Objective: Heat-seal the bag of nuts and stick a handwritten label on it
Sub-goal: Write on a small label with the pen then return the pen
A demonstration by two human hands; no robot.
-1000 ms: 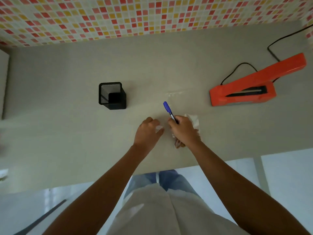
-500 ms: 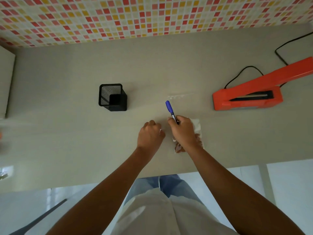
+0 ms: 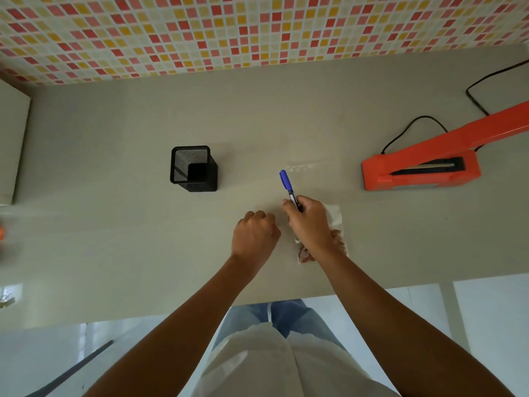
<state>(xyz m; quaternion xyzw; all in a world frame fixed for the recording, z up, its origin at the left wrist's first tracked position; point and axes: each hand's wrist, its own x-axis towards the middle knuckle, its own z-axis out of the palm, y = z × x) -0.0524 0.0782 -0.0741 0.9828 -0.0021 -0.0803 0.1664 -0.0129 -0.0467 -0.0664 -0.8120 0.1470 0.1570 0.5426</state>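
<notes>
My right hand (image 3: 309, 222) grips a blue-capped pen (image 3: 284, 180) whose cap end points away from me. Its wrist lies over a clear bag of nuts (image 3: 335, 219) flat on the grey table (image 3: 114, 239), so only the bag's right edge and a few nuts show. My left hand (image 3: 254, 233) rests just left of it with fingers curled tight. The small white label seen at its fingertips earlier is now hidden under the hand.
An orange heat sealer (image 3: 420, 173) with its arm raised sits at the right, its black cord (image 3: 412, 127) looping behind it. A black mesh pen holder (image 3: 194, 169) stands to the left. A clear strip (image 3: 303, 167) lies beyond the pen. The tiled wall backs the table.
My left hand's fingers have curled in over the white label, hiding it. My right hand keeps its grip on the pen over the bag. The view has shifted slightly.
</notes>
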